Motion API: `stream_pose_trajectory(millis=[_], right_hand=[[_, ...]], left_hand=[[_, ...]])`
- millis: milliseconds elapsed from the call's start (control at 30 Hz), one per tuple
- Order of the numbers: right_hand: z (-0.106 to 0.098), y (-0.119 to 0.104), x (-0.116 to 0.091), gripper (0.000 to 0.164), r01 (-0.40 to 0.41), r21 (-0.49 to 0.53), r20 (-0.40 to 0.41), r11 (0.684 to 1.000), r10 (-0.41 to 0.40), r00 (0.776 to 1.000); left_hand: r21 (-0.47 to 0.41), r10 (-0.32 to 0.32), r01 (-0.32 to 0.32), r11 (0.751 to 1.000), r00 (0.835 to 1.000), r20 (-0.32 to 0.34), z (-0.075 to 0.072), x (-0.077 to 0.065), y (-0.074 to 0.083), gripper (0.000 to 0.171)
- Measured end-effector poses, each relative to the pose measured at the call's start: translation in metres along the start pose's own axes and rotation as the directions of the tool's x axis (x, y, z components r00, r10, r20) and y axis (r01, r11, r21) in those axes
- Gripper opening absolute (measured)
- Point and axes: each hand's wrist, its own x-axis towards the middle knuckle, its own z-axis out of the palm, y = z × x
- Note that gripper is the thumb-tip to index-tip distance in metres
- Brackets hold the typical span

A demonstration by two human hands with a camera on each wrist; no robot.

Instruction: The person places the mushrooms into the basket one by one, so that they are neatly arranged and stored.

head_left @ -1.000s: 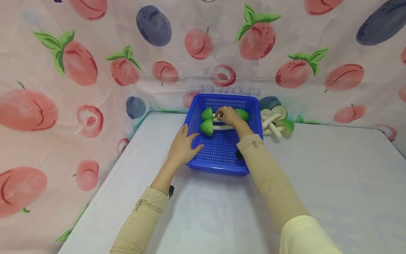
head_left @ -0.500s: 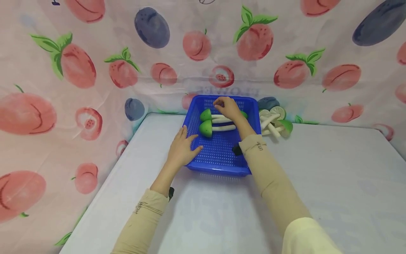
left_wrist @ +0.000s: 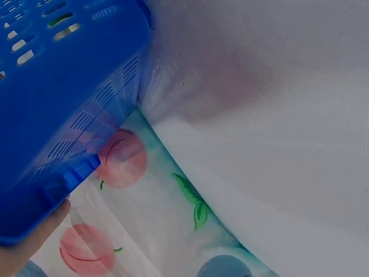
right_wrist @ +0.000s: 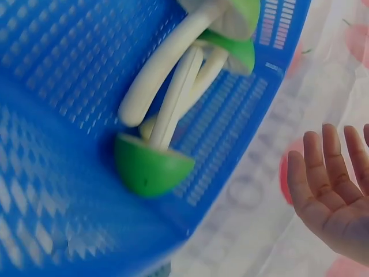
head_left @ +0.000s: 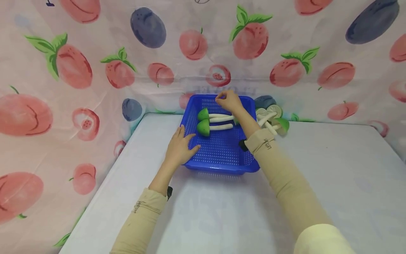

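A blue plastic basket (head_left: 219, 155) stands on the table, holding three toy mushrooms with green caps and white stems. Two caps face left, the nearer mushroom (head_left: 203, 127) and the one behind it (head_left: 203, 114). The third mushroom's cap (right_wrist: 151, 164) points the opposite way and is mostly hidden by the right wrist in the head view. My left hand (head_left: 179, 148) rests on the basket's left rim, fingers spread and thumb reaching over the inside. Over the basket's back part hovers my right hand (head_left: 230, 101); the right wrist view shows its fingers extended, holding nothing.
A pile of more green-and-white toy mushrooms (head_left: 280, 126) lies on the white table (head_left: 333, 169), just right of the basket. Behind and to the left hangs a fruit-printed cloth (head_left: 177, 42), close to the basket's back rim.
My right hand has let go of a mushroom in the basket and lifted back toward the far rim. The left hand stays on the left rim.
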Motion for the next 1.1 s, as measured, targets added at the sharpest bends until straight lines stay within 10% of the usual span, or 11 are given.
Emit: stream_pose_trajectory(millis=[333, 1100], right_hand=[[-0.023, 0.009, -0.019, 0.029, -0.035, 0.138, -0.004, 0.99, 0.036, 0.999], [-0.08, 0.07, -0.055, 0.029, -0.004, 0.068, -0.119, 0.998, 0.012, 0.993]], left_hand=[[0.004, -0.012, 0.012, 1.0, 1.0, 0.005, -0.004, -0.003, -0.002, 0.056], [-0.016, 0.015, -0.015, 1.0, 1.0, -0.004, 0.0, 0.0, 0.001, 0.056]])
